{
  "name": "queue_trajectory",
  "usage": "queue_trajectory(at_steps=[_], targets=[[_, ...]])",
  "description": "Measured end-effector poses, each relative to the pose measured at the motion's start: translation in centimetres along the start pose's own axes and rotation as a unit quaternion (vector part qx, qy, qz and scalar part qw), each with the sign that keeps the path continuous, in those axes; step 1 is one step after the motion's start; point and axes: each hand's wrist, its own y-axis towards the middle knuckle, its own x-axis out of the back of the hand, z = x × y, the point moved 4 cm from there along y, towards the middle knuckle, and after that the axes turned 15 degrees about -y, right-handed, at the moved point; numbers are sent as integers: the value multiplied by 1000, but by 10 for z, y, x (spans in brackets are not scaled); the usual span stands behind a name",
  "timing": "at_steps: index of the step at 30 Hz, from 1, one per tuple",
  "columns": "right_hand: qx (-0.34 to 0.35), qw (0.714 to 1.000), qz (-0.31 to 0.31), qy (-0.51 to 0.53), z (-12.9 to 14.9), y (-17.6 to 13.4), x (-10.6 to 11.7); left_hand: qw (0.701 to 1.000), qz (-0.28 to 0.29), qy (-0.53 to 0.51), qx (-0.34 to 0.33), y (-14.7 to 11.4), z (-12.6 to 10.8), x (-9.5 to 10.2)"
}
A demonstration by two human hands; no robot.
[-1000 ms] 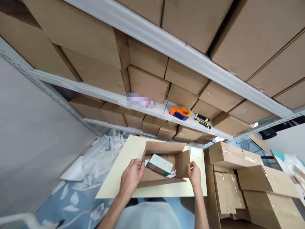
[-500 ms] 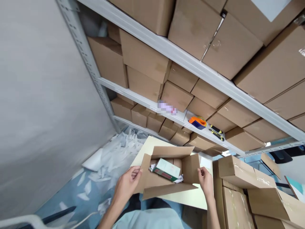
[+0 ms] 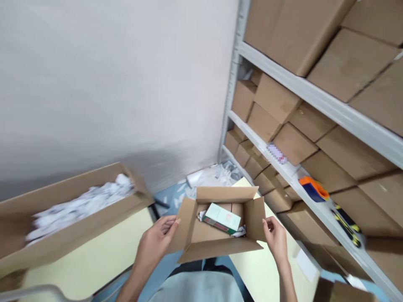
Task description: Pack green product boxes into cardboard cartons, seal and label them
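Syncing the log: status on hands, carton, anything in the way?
Left hand, right hand: each pinching a side flap of the open carton. Green box inside, crumpled paper at both ends. Nothing visible blocking carton's top.

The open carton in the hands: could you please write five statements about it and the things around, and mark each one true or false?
1. The left hand and right hand hold opposite side flaps of the carton. True.
2. A green box stands outside the carton. False: it lies inside.
3. The flaps are taped shut. False: they are open.
4. An orange and blue tool lies on the shelf. True.
5. The long box on the left holds bottles. False: crumpled white paper shows in it.
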Motion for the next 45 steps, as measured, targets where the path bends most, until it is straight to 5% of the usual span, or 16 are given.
queue_trajectory(at_steps=[9, 20, 26, 31, 40, 45], targets=[[102, 982, 136, 80, 67, -4, -81, 979, -200, 30, 23, -106, 11, 125], [227, 947, 219, 62, 197, -34, -185, 931, -354, 24, 84, -163, 83, 234], [255, 936, 241, 7, 277, -55, -239, 921, -377, 40, 87, -159, 112, 302], [260, 938, 222, -50, 322, -75, -277, 929, -358, 53, 76, -136, 114, 333], [211, 954, 198, -79, 336, -94, -303, 945, -311, 75, 69, -111, 151, 365], [221, 946, 218, -95, 339, -80, -303, 932, -340, 117, 44, -101, 129, 369]])
